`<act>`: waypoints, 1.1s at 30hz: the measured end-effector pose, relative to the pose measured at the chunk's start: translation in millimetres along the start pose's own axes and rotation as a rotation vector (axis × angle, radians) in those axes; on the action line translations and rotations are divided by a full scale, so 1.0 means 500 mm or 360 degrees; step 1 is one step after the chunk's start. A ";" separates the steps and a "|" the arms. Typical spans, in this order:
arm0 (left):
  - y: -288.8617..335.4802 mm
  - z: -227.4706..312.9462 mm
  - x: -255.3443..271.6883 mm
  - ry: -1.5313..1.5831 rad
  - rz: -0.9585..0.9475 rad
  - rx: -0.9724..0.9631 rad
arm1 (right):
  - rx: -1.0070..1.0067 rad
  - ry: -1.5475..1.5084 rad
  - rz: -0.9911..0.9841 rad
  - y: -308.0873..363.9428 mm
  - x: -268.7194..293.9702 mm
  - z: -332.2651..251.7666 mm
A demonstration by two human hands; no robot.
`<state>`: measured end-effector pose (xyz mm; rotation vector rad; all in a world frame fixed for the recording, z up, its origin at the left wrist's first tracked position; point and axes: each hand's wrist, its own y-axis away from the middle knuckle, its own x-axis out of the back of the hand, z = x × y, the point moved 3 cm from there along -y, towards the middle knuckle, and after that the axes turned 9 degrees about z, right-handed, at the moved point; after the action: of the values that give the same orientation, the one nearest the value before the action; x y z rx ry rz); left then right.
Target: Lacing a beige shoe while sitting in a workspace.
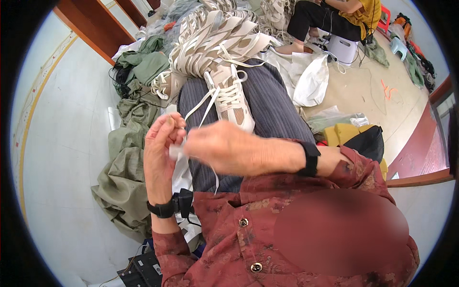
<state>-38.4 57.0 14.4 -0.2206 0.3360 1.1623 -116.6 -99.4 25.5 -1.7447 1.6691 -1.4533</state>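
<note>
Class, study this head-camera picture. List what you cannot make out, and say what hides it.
- Head view: the right hand's fingertips, lost in blur.
- Head view: how the left hand grips the lace, if at all; fingers and blur obscure it.
- Head view: the underside of the shoe, turned away.
- Head view: the seated person's head, cut off by the top edge.

The shoe (230, 109) is beige and white with tan mesh at the toe, and its laces (209, 108) are cream. Beige and off-white repeat in wavy bands across the shoe pile (205, 43). The trousers (279, 103) are dark grey-blue with fine stripes; the shirt (217, 205) is deep red, patterned in darker blotches. The wristband (311, 158) is black, the crumpled cloth (126, 167) olive green, the co-worker's top (367, 20) mustard yellow, and the stool (342, 49) white.
</note>
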 end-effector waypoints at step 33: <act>-0.165 -0.106 -0.082 -0.0924 0.0182 -0.0161 | 0.0073 -0.1273 -0.0204 -0.011 0.046 -0.220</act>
<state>15.2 -27.9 -19.7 0.0547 -0.2247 1.3010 -207.2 -74.1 87.2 -2.0451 1.0965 -0.6531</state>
